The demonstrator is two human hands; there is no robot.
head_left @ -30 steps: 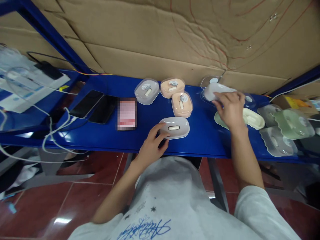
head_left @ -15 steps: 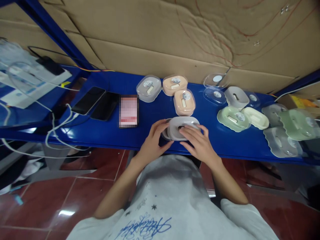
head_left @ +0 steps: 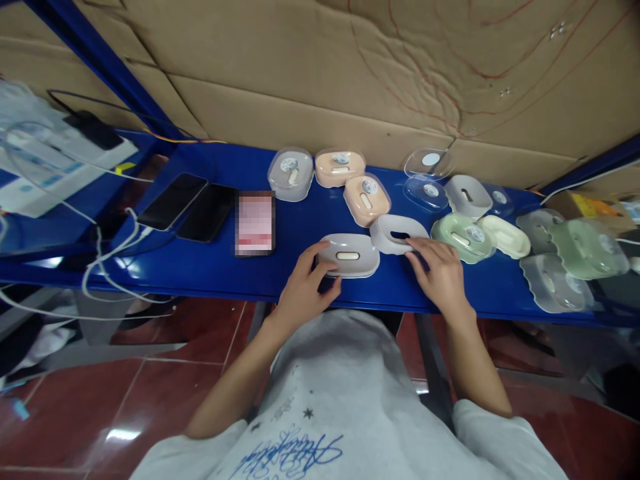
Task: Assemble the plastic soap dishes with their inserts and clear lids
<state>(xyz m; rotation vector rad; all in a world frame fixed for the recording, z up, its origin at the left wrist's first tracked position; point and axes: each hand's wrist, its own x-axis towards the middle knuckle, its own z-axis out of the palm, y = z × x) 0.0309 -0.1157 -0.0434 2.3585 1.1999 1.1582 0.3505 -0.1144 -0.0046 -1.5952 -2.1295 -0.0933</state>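
A grey oval soap box (head_left: 365, 265) with a small cream bar in its middle sits at the table's front. Bent around its left end, my left hand (head_left: 306, 285) has the fingers on the rim and the thumb at the near side. Up against its right end is a grey oval shell (head_left: 386, 235) with a dark slot in the top, tilted a little. My right hand (head_left: 444, 272) pinches the near right side of that shell, the thumb low and the fingers over the edge.
Behind are a lidded grey box (head_left: 291, 187) and lidded peach boxes (head_left: 367, 208). To the right stand green boxes (head_left: 455, 248), a cream tray (head_left: 510, 239) and clear lids (head_left: 417, 195). Phones (head_left: 173, 200) and white cables (head_left: 107, 257) lie left on the blue table (head_left: 240, 277).
The grey shell has come off the soap box and shifted right with my right hand, exposing the cream bar. My left hand stays at the box's left end.
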